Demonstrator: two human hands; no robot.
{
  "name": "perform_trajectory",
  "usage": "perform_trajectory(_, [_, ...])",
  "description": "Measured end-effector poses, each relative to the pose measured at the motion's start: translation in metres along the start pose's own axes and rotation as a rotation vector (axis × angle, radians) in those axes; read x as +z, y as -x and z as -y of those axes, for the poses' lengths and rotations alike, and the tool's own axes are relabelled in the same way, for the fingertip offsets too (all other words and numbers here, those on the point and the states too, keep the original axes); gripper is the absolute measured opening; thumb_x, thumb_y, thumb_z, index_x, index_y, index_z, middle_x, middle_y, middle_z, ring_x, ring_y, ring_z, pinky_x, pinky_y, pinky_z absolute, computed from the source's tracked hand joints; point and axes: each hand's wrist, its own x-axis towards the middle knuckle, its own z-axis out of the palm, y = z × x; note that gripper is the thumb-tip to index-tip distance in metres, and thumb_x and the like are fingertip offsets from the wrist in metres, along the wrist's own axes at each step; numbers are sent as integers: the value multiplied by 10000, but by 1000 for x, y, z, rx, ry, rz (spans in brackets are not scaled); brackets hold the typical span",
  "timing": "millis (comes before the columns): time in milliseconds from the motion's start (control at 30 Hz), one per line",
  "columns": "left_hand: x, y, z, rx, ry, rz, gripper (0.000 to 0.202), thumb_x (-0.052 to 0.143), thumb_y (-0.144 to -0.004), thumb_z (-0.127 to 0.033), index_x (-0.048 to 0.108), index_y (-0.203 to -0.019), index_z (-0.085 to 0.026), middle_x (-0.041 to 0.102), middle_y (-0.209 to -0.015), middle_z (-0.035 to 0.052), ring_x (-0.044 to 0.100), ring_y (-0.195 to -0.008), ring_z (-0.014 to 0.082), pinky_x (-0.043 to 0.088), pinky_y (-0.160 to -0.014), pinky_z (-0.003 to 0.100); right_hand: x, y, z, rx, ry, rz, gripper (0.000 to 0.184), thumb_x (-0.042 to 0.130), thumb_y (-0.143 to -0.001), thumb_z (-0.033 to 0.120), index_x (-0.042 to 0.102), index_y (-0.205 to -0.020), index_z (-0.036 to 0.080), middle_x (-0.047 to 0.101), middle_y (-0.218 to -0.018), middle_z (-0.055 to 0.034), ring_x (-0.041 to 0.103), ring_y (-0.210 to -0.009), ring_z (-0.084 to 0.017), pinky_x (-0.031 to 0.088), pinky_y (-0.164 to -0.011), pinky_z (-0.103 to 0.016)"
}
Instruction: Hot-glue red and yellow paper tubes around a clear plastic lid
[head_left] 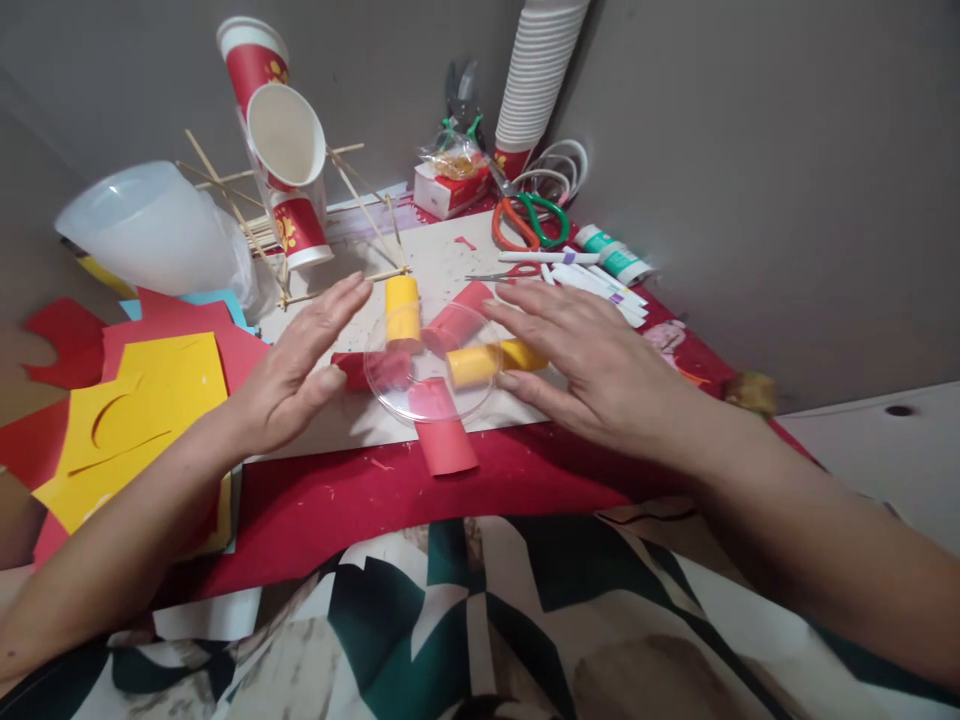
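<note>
Several paper tubes lie on the white board like spokes: a yellow tube at the back, a red tube beside it, another yellow tube to the right, a red tube in front and a dark red tube at left. A clear round plastic disc rests over their inner ends. My left hand hovers by the disc's left side, fingers stretched out, holding nothing. On the other side, my right hand is open with fingers spread, close to the right yellow tube; contact cannot be told.
Left are yellow paper sheets and a translucent container. Behind stand paper cups within a stick frame. At the back right are stacked cups, green-handled scissors, white markers and a thread spool.
</note>
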Motion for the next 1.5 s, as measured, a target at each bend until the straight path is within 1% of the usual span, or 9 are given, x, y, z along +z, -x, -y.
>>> perform_trajectory(200, [7,-1,11,22,68,-6,702,289,-1082,-620,213,-1696,-289,259,-1757,85,230,-1628,291,195,-1331,469,11,-3,5,-54,45,25,618,395,-1071,535,539,-1521,138,516,-1588,-243,471,-1492,-404,405,-1162,-649])
perform_trajectory(500, [36,-32,5,-127,-186,352,777,296,-1053,-664,324,-1662,-183,263,-1745,132,208,-1634,315,46,-1329,548,25,-37,2,-66,96,171,629,407,-1070,511,546,-1516,89,467,-1614,-271,453,-1500,-421,391,-1161,-661])
perform_trajectory(833, [43,-37,12,-120,-204,370,807,305,-1043,-695,338,-1655,-170,293,-1731,133,248,-1624,299,49,-1330,528,35,-36,-9,-23,18,265,678,369,-1072,547,511,-1552,89,516,-1579,-267,507,-1455,-425,394,-1150,-675])
perform_trajectory(967, [40,-38,12,-132,-189,369,782,319,-1048,-675,344,-1653,-181,296,-1734,130,244,-1624,311,55,-1326,554,29,-37,-10,-8,-17,199,661,413,-1056,557,561,-1513,103,529,-1573,-255,512,-1454,-427,416,-1144,-671])
perform_trajectory(1100, [26,-30,14,-157,-53,162,788,332,-1035,-692,367,-1644,-194,291,-1740,136,232,-1625,335,130,-1319,559,4,-24,-6,6,-117,-128,529,502,-1043,458,622,-1439,129,622,-1494,-217,572,-1412,-363,461,-1151,-575])
perform_trajectory(1233, [15,-13,22,-381,241,-252,683,408,-1022,-680,515,-1550,-261,503,-1626,110,468,-1491,336,330,-1255,519,-17,6,8,229,-255,-372,197,634,-977,345,765,-1068,229,808,-1073,-100,763,-996,-259,601,-902,-406])
perform_trajectory(1300, [14,-4,27,-576,451,-439,581,478,-1011,-635,618,-1432,-259,630,-1481,113,613,-1323,305,465,-1148,471,-15,21,18,451,-452,-338,163,661,-950,352,757,-884,237,780,-805,-50,734,-719,-200,601,-693,-329])
perform_trajectory(1367, [14,4,30,-778,672,-588,461,518,-1009,-549,682,-1285,-218,704,-1311,129,691,-1141,262,560,-996,405,-7,32,28,707,-805,-171,194,696,-921,395,758,-873,218,749,-708,-39,673,-561,-161,574,-553,-280])
perform_trajectory(1500, [14,16,21,-1108,1019,-738,272,501,-1019,-393,662,-1042,-176,727,-1018,118,731,-904,236,624,-803,378,10,36,47,1151,-1431,8,207,767,-840,256,743,-1031,178,807,-1064,-114,754,-697,-164,576,-473,-210])
